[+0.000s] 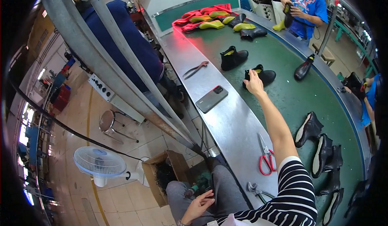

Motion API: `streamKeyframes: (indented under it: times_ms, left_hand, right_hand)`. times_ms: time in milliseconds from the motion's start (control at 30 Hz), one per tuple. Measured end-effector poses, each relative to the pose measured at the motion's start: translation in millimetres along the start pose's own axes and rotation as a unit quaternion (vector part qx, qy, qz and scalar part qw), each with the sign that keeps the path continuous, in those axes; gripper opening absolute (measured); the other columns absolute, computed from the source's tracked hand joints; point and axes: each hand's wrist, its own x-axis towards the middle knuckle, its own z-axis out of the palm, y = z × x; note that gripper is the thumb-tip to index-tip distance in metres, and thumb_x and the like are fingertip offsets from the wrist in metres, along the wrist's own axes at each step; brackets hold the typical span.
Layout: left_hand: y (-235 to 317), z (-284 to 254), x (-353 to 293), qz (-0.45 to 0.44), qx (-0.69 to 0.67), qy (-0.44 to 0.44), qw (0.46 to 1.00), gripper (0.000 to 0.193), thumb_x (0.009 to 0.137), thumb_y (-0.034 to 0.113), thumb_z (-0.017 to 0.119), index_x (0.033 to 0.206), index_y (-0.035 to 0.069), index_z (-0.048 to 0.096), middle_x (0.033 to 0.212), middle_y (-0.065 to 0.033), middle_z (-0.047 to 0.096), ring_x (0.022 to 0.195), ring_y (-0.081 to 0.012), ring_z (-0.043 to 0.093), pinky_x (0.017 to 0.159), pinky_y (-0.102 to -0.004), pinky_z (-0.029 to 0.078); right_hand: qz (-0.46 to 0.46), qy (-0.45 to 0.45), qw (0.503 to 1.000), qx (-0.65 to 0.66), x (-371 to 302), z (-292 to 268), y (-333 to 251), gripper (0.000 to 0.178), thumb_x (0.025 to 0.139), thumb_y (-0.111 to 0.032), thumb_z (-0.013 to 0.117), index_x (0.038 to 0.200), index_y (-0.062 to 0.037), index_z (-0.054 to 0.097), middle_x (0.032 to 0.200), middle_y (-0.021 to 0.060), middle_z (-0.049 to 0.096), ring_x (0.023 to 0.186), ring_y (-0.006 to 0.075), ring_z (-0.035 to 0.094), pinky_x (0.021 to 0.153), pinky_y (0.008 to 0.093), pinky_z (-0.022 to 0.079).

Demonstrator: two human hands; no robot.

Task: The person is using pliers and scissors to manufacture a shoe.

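My right hand [254, 81] is stretched out over the green conveyor belt and pinches the upper edge of a black ankle boot [267, 77]. Yellow-green shows inside that boot's opening. Just beyond it another black boot [234, 58] stands upright with the same yellow-green inside. My left hand [199, 206] rests on my lap, its fingers loosely bent and apart, with nothing visible in them. Close by, between my knees, is a dark green object [199, 187] whose kind I cannot make out.
On the metal ledge lie pliers [196, 69], a phone [212, 98], red-handled scissors [265, 157] and a metal tool [257, 190]. Dark boots with white soles [319, 155] line the belt's right. A co-worker [305, 10] holds a boot across it. A fan [100, 161] and carton [171, 165] stand left.
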Motion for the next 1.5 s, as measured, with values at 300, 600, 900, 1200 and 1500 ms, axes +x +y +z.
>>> streamKeyframes:
  times_ms: [300,600,900,1200,1500]
  left_hand:
    - [1.7,-3.0,-26.6,-0.011,0.022,0.046,0.999,0.054,0.092,0.024,0.066,0.139,0.004,0.047,0.125,-0.0094,0.06,0.098,-0.0132,0.063,0.086,-0.0257,0.048]
    - [60.0,21.0,-45.1,0.16,0.187,0.024,0.969,0.076,0.082,0.031,0.076,0.143,0.003,0.04,0.131,-0.0184,0.054,0.116,-0.0265,0.057,0.098,-0.0355,0.045]
    - [74.8,30.4,-51.3,0.373,0.047,-0.081,0.923,0.12,0.065,0.012,0.087,0.153,0.004,0.006,0.16,-0.0125,0.011,0.144,-0.0196,0.019,0.116,-0.0324,0.018]
    - [-19.0,8.9,-71.2,0.297,-0.072,-0.002,0.952,0.132,0.055,0.007,0.091,0.154,0.009,0.002,0.158,-0.0066,0.018,0.142,-0.0175,0.025,0.115,-0.0347,0.025]
    - [-77.6,-26.7,-132.3,0.07,-0.315,0.122,0.939,0.089,0.069,0.009,0.083,0.144,0.002,0.036,0.136,-0.0102,0.051,0.124,-0.0198,0.049,0.107,-0.0317,0.036]
  right_hand:
    - [-0.008,0.115,0.988,0.1,-52.9,-63.9,34.4,0.024,0.083,-0.024,0.068,0.091,-0.0024,0.062,0.088,0.0154,0.057,0.086,0.0331,0.058,0.075,0.0411,0.046]
    - [-0.029,-0.091,0.92,0.381,-179.6,-280.6,-127.6,0.03,0.086,-0.028,0.071,0.074,-0.0071,0.054,0.066,-0.0063,0.047,0.058,0.0034,0.043,0.051,0.0222,0.034]
    - [-0.01,-0.346,0.794,0.499,-290.7,-256.0,-219.9,0.026,0.087,-0.028,0.07,0.072,-0.0094,0.059,0.063,-0.0067,0.052,0.059,0.0025,0.046,0.054,0.0202,0.033]
    - [0.004,-0.346,0.811,0.472,-342.6,-193.9,-213.3,0.033,0.093,-0.021,0.062,0.119,-0.0006,0.063,0.099,0.005,0.068,0.077,0.0103,0.063,0.072,0.0232,0.05]
    - [-0.072,-0.231,0.961,-0.133,-461.3,-185.9,-30.6,0.063,0.082,-0.029,0.071,0.136,-0.0084,0.048,0.118,0.0192,0.055,0.108,0.0351,0.053,0.092,0.0422,0.042]
